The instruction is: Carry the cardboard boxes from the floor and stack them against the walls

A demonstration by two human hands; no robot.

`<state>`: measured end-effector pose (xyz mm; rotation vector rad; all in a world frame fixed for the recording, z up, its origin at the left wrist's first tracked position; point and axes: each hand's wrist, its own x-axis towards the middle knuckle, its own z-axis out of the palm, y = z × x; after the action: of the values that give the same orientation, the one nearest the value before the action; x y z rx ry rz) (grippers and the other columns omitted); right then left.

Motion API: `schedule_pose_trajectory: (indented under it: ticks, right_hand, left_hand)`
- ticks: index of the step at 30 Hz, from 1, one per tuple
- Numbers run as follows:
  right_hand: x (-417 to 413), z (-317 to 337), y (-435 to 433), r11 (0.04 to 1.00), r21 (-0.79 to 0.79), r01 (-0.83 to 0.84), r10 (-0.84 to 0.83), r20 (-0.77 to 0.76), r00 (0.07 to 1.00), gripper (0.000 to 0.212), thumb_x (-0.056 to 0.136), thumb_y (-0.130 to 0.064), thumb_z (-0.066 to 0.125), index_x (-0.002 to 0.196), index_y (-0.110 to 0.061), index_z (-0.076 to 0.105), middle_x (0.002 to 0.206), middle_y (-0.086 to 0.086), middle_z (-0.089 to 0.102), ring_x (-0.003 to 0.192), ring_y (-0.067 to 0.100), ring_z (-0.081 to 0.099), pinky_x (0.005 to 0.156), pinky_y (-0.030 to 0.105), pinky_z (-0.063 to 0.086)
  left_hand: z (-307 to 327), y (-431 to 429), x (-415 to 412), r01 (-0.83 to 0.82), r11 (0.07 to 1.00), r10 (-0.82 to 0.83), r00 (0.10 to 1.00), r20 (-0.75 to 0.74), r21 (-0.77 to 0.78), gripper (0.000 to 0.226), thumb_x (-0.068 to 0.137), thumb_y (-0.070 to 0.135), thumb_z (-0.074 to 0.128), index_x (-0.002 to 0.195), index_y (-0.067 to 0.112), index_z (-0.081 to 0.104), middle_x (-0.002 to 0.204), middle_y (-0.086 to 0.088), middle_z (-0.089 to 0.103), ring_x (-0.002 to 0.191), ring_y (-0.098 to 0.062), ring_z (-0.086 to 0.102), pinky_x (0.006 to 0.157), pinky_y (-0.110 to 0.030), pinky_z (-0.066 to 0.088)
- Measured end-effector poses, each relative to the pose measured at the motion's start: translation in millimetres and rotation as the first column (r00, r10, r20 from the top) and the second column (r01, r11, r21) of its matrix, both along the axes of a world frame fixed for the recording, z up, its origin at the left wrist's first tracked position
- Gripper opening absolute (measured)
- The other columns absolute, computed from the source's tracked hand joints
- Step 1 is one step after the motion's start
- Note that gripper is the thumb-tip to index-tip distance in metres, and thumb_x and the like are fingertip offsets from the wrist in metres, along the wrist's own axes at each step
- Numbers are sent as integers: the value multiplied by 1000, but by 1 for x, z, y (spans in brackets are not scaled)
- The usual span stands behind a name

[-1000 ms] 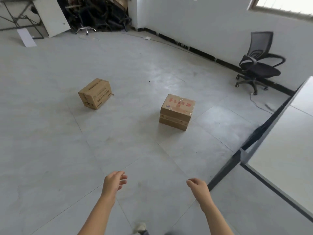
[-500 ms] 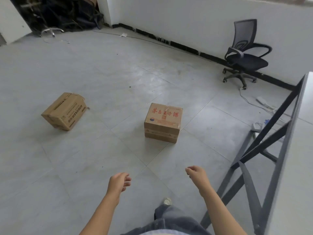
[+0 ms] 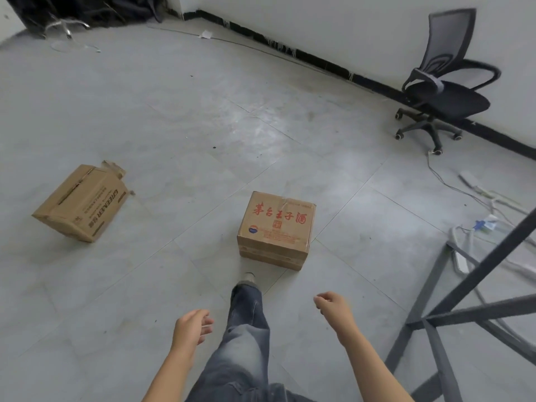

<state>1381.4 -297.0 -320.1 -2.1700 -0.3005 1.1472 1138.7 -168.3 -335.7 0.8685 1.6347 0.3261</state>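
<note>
Two cardboard boxes lie on the grey tiled floor. The box with red characters [image 3: 277, 227] stands upright just ahead of my forward foot. A second box with black print [image 3: 81, 203] lies on its side to the left, one flap torn. My left hand [image 3: 190, 327] and my right hand [image 3: 335, 307] hang low in front of me, both empty with loosely curled fingers, short of the nearer box.
A black office chair [image 3: 443, 91] stands by the white wall [image 3: 348, 27] at the right. A grey metal table frame [image 3: 464, 300] is close on my right, with cables and a power strip [image 3: 481, 192] on the floor beyond it. Dark clutter [image 3: 87, 10] fills the far corner.
I have walked forward; both boxes are nearer and larger. My leg has stepped toward the red-lettered box. My hands stay empty.
</note>
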Motion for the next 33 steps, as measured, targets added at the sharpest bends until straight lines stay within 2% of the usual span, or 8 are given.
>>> schedule_pose_trajectory:
  ticks: [6, 9, 19, 21, 24, 28, 30, 33]
  right_hand:
    - [72, -16, 90, 983, -31, 183, -184, -11, 983, 8, 89, -13, 53, 84, -11, 60, 77, 2, 57, 73, 18, 51, 68, 29, 40]
    - [96, -19, 135, 968, -72, 239, -242, -34, 970, 10, 90, -12, 53, 82, -10, 59, 79, 6, 57, 72, 19, 50, 68, 30, 40]
    - [194, -65, 253, 959, -141, 246, -262, -102, 960, 9, 90, -11, 50, 88, -5, 57, 79, 5, 54, 67, 13, 46, 60, 27, 38]
    - [218, -88, 273, 961, -156, 227, -246, -113, 963, 10, 90, -10, 48, 94, -5, 56, 84, 5, 55, 72, 13, 49, 58, 25, 37]
    - [255, -133, 302, 964, -177, 198, -221, -123, 967, 17, 91, -9, 47, 106, -4, 54, 96, 5, 53, 91, 20, 51, 73, 28, 38]
    - [296, -210, 330, 961, -180, 211, -239, -147, 960, 30, 92, -10, 48, 120, 1, 51, 106, 9, 53, 94, 18, 46, 79, 30, 38]
    - [311, -250, 339, 956, -171, 240, -267, -160, 950, 34, 92, -9, 49, 124, 1, 48, 112, 11, 54, 94, 19, 47, 80, 31, 38]
    - [328, -307, 347, 952, -165, 258, -287, -189, 939, 47, 92, -10, 51, 137, -3, 38, 132, 16, 48, 100, 23, 49, 83, 33, 40]
  left_hand:
    - [-18, 140, 87, 114, 993, -115, 993, -14, -37, 14, 93, 9, 49, 98, -1, 59, 89, -16, 61, 76, -27, 57, 63, -30, 40]
    - [-10, 212, 135, 208, 978, -208, 978, -30, -8, 12, 93, 10, 49, 93, 2, 58, 85, -13, 60, 70, -22, 55, 60, -28, 37]
    - [-40, 357, 266, 413, 909, -416, 902, -113, -52, 12, 92, 11, 49, 85, 5, 57, 79, -8, 57, 67, -20, 51, 57, -26, 35]
    - [-63, 374, 287, 425, 902, -432, 892, -133, -76, 15, 92, 9, 48, 78, 8, 54, 76, -7, 53, 65, -19, 45, 55, -26, 32]
    - [-112, 398, 315, 450, 889, -458, 869, -185, -86, 17, 92, 8, 49, 75, 9, 53, 73, -4, 49, 70, -19, 41, 60, -27, 31]
    - [-191, 426, 345, 461, 882, -472, 850, -234, -102, 9, 92, 9, 50, 96, 4, 55, 95, -12, 52, 89, -23, 45, 76, -30, 34]
    - [-232, 435, 356, 462, 880, -474, 845, -249, -110, 24, 93, 11, 51, 115, 1, 56, 115, -16, 54, 109, -30, 50, 90, -37, 40]
    - [-291, 445, 367, 464, 874, -486, 837, -253, -144, 44, 93, 13, 51, 136, 3, 42, 141, -14, 43, 131, -29, 39, 105, -39, 34]
